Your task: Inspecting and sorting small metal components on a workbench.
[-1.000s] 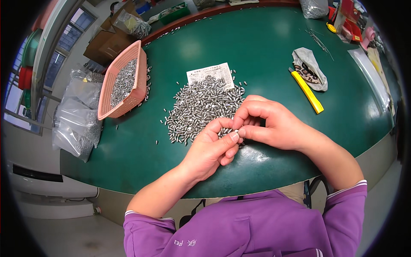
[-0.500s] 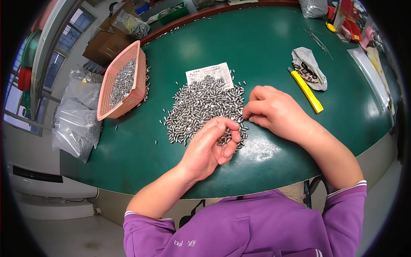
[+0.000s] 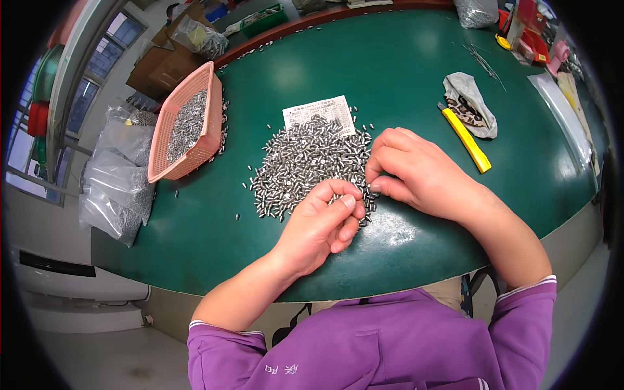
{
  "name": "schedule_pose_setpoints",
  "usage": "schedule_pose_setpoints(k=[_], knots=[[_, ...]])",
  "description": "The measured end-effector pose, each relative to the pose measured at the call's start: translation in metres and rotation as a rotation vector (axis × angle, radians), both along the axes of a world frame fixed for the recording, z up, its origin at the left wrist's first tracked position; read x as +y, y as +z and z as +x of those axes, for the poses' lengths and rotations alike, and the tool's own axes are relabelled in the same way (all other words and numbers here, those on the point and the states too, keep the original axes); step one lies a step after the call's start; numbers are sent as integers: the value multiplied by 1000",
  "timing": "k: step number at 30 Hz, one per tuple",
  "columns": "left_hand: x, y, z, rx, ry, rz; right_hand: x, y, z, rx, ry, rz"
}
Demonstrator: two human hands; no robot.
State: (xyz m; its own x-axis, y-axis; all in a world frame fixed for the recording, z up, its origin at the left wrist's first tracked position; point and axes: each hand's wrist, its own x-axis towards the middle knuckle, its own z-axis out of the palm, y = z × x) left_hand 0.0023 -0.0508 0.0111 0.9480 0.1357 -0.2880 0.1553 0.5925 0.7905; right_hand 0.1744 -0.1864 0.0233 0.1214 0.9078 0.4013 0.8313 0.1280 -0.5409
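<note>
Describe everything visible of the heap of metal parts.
The heap is a loose mound of small, silvery, metal-looking, roughly cylindrical parts, pointing every way. It lies on the green table, partly covering a paper sheet. The left hand hides part of its near edge; the right hand is at its right.

1. The bare right hand point(image 3: 416, 170), touching the bare left hand point(image 3: 317, 224) one second earlier, had parted from it to the right edge of the heap of small, silvery, cylindrical metal pieces point(image 3: 302, 162).
2. Since half a second ago, the left thumb point(image 3: 339, 209) had lowered toward the curled fingers, hiding most pieces in the palm.
3. The right fingertips had edged slightly leftward.
</note>
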Motion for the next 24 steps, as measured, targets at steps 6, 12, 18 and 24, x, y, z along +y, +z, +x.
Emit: schedule_pose_setpoints(k=[6, 12, 18, 24], knots=[[1, 1, -1, 19, -39, -1, 4, 1, -11, 5, 87, 183], [4, 2, 0, 27, -23, -66, -1, 3, -3, 48, -21, 62], [5, 3, 0, 39, -5, -104, -5, -6, -2, -3, -7, -105], [4, 0, 0, -3, -4, -87, -1, -14, -4, -75, -19, -119]])
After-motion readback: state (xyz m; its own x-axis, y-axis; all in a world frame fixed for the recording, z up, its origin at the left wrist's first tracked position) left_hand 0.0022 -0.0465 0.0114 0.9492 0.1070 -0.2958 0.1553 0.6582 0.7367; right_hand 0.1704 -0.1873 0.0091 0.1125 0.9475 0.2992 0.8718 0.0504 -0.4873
